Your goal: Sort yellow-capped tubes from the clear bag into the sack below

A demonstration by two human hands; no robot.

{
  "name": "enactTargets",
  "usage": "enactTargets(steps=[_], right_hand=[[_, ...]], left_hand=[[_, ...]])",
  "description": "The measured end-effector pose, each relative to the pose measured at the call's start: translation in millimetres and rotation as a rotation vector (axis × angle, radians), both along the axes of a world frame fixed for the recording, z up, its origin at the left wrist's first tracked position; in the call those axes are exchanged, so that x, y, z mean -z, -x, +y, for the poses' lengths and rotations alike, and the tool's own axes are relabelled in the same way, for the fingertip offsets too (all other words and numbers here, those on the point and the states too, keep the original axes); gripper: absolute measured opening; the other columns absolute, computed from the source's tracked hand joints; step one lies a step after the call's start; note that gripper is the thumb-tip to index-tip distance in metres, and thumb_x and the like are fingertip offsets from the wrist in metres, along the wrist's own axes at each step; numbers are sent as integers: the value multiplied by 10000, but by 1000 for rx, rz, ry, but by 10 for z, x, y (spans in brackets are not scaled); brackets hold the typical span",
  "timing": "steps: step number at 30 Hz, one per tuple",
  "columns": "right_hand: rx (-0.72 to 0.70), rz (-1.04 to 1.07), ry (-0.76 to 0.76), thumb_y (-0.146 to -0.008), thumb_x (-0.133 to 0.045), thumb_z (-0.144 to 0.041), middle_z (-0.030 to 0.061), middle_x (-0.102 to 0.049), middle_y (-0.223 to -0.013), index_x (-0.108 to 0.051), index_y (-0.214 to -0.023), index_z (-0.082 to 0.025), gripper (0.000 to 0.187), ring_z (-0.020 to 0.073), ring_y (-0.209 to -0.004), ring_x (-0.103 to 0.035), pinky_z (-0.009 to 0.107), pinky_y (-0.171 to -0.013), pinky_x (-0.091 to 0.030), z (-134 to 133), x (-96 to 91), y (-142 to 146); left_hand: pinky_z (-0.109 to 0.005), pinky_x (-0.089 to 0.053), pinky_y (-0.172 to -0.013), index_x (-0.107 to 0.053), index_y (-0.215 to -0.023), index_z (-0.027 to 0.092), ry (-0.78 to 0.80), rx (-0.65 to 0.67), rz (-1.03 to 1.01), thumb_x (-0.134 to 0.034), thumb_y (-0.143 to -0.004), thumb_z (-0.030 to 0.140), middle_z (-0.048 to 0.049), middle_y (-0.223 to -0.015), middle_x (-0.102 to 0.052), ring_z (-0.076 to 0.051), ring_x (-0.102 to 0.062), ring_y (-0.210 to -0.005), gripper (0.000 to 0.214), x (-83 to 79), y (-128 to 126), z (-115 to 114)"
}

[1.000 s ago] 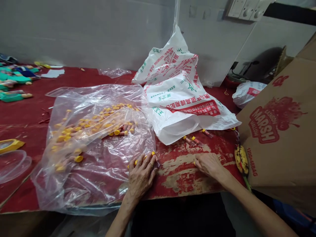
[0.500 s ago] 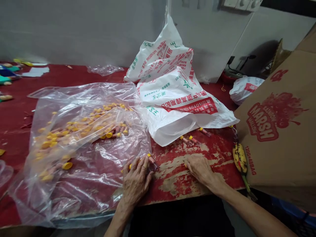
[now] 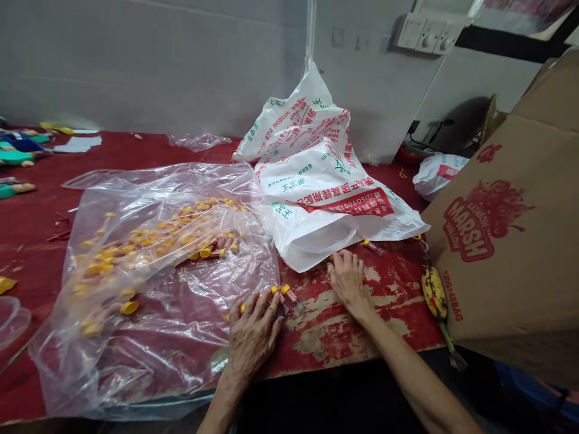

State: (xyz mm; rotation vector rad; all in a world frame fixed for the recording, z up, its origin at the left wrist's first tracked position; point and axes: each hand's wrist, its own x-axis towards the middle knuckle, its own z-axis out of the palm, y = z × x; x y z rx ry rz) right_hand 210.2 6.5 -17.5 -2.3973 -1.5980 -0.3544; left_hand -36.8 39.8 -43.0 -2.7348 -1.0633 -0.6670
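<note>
My left hand [image 3: 254, 331] rests palm down at the right edge of a clear plastic bag [image 3: 190, 349]. Its fingers press over several small clear tubes with yellow caps, whose caps poke out around the fingertips; how many lie under it is hidden. Just right of those fingers lies a reddish-filled tube [image 3: 290, 294]. Near the mouth of a white printed sack [image 3: 312, 229], my right hand [image 3: 348, 280] reaches down with fingers a little apart. A yellow cap shows at its index finger, and the palm hides what lies beneath. Another tube [image 3: 373, 248] is just beyond it.
Many yellow-capped tubes [image 3: 149, 235] lie inside the clear bag. A tall cardboard box [image 3: 511, 259] stands at the right, with a spotted banana [image 3: 435, 292] hanging beside it. The red tabletop [image 3: 325, 334] is worn. Colourful figures [image 3: 18, 147] lie far left.
My right hand has moved forward and slightly left, onto the tubes by the sack's mouth. One more tube now shows beside my left hand, which stays over its tubes. The view has shifted slightly.
</note>
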Motion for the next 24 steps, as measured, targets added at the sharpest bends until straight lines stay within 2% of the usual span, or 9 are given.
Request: enactTargets(steps=[3, 6, 9, 11, 13, 15, 19, 24], right_hand=[[19, -41, 157, -922, -438, -227, 165, -536, -1101, -588, -1052, -116, 227, 279, -979, -446, 404, -814, -323, 83, -27, -220], [-72, -43, 217, -932, -399, -194, 148, -551, -1109, -588, -1040, -125, 229, 254, -986, -468, 382, -856, -327, -7, 25, -183], [-147, -38, 289, -949, -376, -204, 114, -587, -1109, -572, -1124, -159, 267, 214, -1003, -507, 337, -903, -337, -329, 30, -98], [-164, -33, 379, -946, -386, -220, 100, -618, -1097, -578, -1151, -192, 282, 209, -1010, -538, 326, -884, -363, -595, -40, -113], [-141, -26, 490, -935, -398, -234, 94, -663, -1002, -633, -1064, -199, 270, 209, -919, -593, 311, -789, -397, -809, -160, -194], [-96, -19, 578, -920, -416, -239, 100, -687, -840, -683, -894, -171, 277, 201, -759, -626, 289, -664, -392, -919, -288, -301], [-93, -3, 705, -838, -512, -158, 109, -684, -672, -705, -687, -142, 246, 196, -643, -638, 265, -543, -328, -866, -405, -429], [-133, 36, 763, -783, -529, -62, 100, -695, -662, -717, -675, -138, 229, 193, -635, -651, 252, -499, -299, -751, -275, -401]], left_hand=[[-510, -286, -1021, -577, -1274, 249, -11, 7, -13, -515, -867, 285, -69, -1320, -587, -326, -514, -1180, 413, 8, 3, 9], [-501, -308, -994, -591, -1255, 248, -30, 7, -11, -513, -871, 297, -69, -1312, -594, -328, -513, -1177, 395, 27, 9, 25], [-502, -321, -977, -600, -1242, 240, -54, 13, -13, -495, -878, 315, -76, -1300, -602, -329, -520, -1163, 386, 45, 11, 45], [-503, -329, -965, -602, -1239, 224, -74, 28, -25, -483, -879, 320, -89, -1284, -611, -332, -526, -1151, 391, 54, 11, 60], [-505, -338, -955, -607, -1230, 205, -90, 47, -35, -475, -879, 320, -101, -1269, -620, -338, -527, -1145, 392, 63, 10, 74], [-508, -345, -951, -609, -1223, 203, -93, 54, -44, -468, -880, 318, -104, -1263, -623, -343, -520, -1152, 388, 75, 10, 87], [-508, -342, -966, -595, -1237, 215, -105, 59, -65, -479, -875, 316, -106, -1258, -626, -343, -515, -1164, 392, 110, 16, 107], [-493, -346, -972, -540, -1295, 158, -94, 58, -58, -480, -880, 334, -132, -1247, -628, -335, -519, -1159, 455, 129, 14, 108]])
